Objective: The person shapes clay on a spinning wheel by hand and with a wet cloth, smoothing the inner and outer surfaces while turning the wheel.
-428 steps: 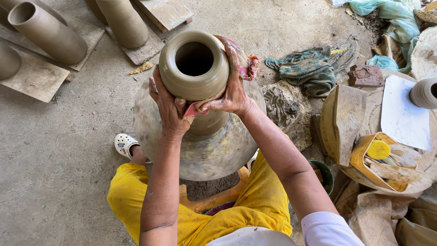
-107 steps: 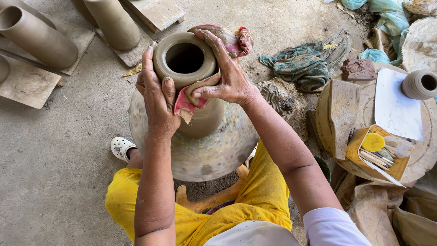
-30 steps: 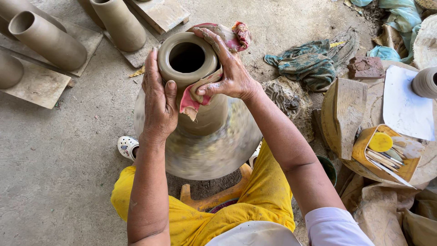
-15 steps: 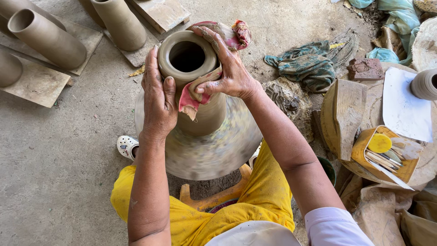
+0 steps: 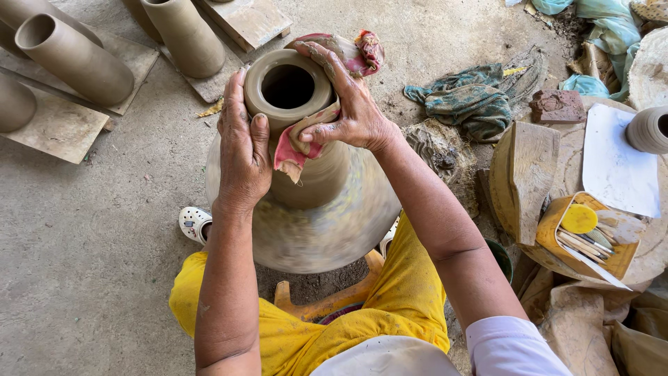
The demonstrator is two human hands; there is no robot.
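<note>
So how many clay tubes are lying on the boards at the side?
4 show. One tube leans on a board at top left, one stands right of it, and one is cut off at the left edge. A fourth lies behind; more may be hidden.
</note>
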